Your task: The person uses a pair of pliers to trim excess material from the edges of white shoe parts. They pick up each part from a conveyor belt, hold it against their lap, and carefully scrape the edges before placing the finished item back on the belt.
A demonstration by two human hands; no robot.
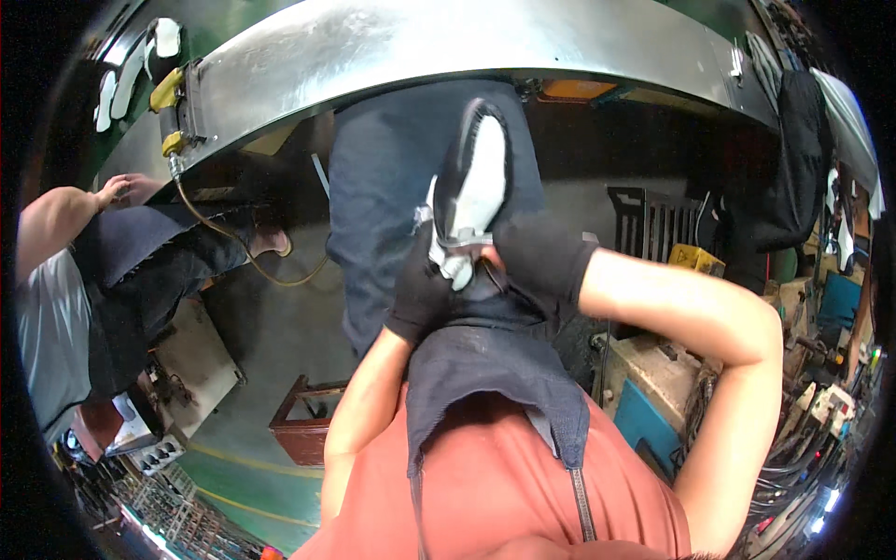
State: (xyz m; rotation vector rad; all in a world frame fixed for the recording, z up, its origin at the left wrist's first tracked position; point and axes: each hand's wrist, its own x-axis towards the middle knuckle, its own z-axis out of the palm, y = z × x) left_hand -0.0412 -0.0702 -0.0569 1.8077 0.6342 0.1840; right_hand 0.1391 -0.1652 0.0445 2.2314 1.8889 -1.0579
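Observation:
A shoe upper with a white sole side and dark edges lies over my apron-covered lap, its toe pointing away toward the bench. My left hand, in a black glove, is closed around the near left side of the shoe, where loose pale material bunches up. My right hand, also black-gloved with a bare fingertip showing, is closed at the near right end. A thin grey piece crosses the shoe beside these fingers. I cannot make out what the right hand grips.
A metal bench curves across the far side. A yellow air tool with a hose hangs at its left, near shoe parts. Another person's hand is at left. A wooden stool and a boxy machine stand nearby.

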